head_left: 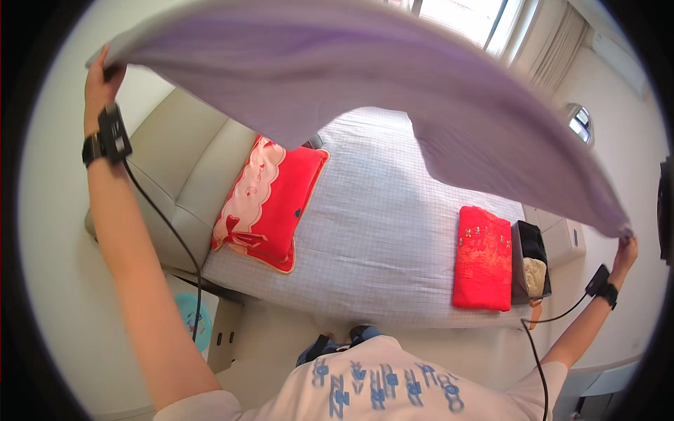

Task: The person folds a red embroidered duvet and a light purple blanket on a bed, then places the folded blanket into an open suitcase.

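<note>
A large pale purple blanket (337,67) is stretched wide in the air between my raised hands. My left hand (104,81), up at the far left, is closed on one corner of it. Out at the right, my right hand (624,252) grips the other corner. The cloth billows above the bed (372,231), which wears a light checked sheet, and hides the bed's far part. A red pillow (284,203) with a pink scalloped band lies by the headboard. Toward the other end rests a folded red cloth (482,259) with embroidery.
A beige padded headboard (189,161) stands along the left. Beside the folded cloth is a dark open box (531,263) with a cream item inside. A blue basin (192,319) stands at the lower left. Cables (168,228) hang from the devices on my wrists.
</note>
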### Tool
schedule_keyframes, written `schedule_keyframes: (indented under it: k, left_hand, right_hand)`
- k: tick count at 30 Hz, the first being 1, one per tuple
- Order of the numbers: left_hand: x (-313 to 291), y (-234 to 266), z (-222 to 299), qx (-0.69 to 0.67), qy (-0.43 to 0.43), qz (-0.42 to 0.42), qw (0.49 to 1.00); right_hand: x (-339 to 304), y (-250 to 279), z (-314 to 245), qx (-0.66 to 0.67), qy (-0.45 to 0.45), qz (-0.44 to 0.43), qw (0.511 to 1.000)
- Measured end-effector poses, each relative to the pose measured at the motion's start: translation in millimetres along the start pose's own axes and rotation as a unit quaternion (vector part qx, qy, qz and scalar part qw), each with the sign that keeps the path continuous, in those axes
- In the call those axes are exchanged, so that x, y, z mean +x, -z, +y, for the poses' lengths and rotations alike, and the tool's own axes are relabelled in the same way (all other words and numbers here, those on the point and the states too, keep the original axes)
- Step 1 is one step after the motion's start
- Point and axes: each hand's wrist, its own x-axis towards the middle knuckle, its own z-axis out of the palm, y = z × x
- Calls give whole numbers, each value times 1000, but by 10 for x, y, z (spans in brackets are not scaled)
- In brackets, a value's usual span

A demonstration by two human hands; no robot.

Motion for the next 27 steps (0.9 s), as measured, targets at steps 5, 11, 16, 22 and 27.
schedule_keyframes:
  k: [5,11,16,22,27]
  left_hand:
    - [-1314,473,-119,36,150,41,987]
    - [-3386,1601,-1200,92,328,185,922]
    - [-4828,3049,-1529,143,442,334,820]
    - [-5494,3378,-576,210,474,369,771]
    - [-4885,2864,-389,279,420,317,803]
  right_hand:
    - [-1683,-288,562,-184,-86,-2,979]
    - [-3510,-47,1396,-404,-202,-51,891]
    - [-4644,142,1632,-441,-345,-60,826]
    - [-5336,1013,944,-400,-458,62,792]
    - [-4832,960,768,-380,-434,91,812]
